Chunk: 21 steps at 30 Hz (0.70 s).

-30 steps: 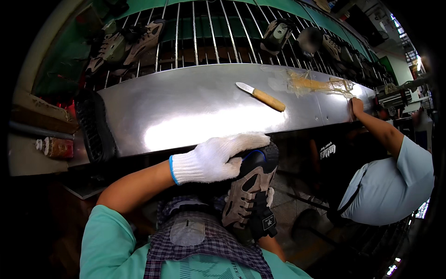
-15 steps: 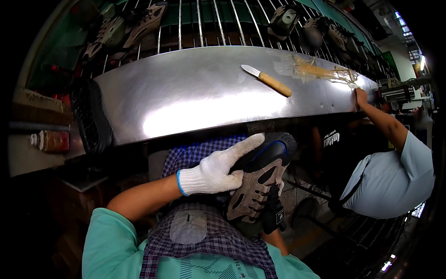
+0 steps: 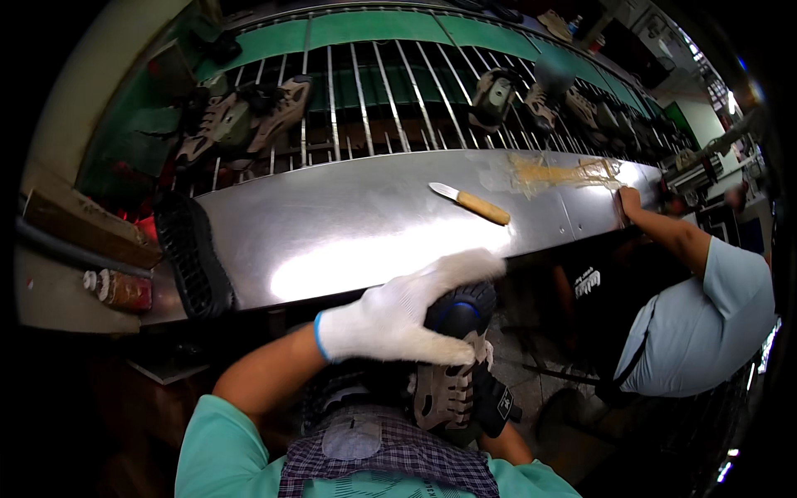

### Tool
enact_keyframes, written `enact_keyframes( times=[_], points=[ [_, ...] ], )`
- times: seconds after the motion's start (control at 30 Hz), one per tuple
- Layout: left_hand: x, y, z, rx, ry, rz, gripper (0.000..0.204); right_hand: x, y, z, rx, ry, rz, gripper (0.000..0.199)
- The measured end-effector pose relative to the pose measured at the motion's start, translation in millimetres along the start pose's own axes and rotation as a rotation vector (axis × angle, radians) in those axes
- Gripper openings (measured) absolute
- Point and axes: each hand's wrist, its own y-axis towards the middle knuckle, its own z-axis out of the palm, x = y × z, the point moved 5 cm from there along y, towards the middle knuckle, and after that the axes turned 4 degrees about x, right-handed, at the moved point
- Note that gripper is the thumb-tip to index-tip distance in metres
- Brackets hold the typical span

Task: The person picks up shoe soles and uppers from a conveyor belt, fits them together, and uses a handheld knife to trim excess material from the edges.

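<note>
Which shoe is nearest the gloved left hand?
The tan-and-black shoe with the blue line on its toe, on this side of the metal bench, beside the left hand; the other shoes sit on the rack beyond.

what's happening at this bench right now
The person's gloved left hand is spread open at the toe of a brown-and-black shoe. The right forearm reaches behind the shoe, its hand hard to make out. A wooden-handled knife lies on the metal bench, with a black sole at the left end.
</note>
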Motion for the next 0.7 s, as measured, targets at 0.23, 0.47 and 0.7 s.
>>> enact_keyframes(
  times=[0.23, 0.47, 0.7],
  points=[
    [18, -11, 6, -0.030, -0.119, -0.091, 0.062, -21, 2, 7, 0.010, 0.054, 0.064, 0.081],
    [31, -25, 5, -0.028, -0.154, -0.121, 0.063, -26, 9, 8, 0.014, 0.101, 0.060, 0.083],
    [7, -24, -16, -0.104, 0.031, -0.204, 0.115, -8, 27, 4, -0.106, 0.043, 0.013, 0.084]
  ],
)
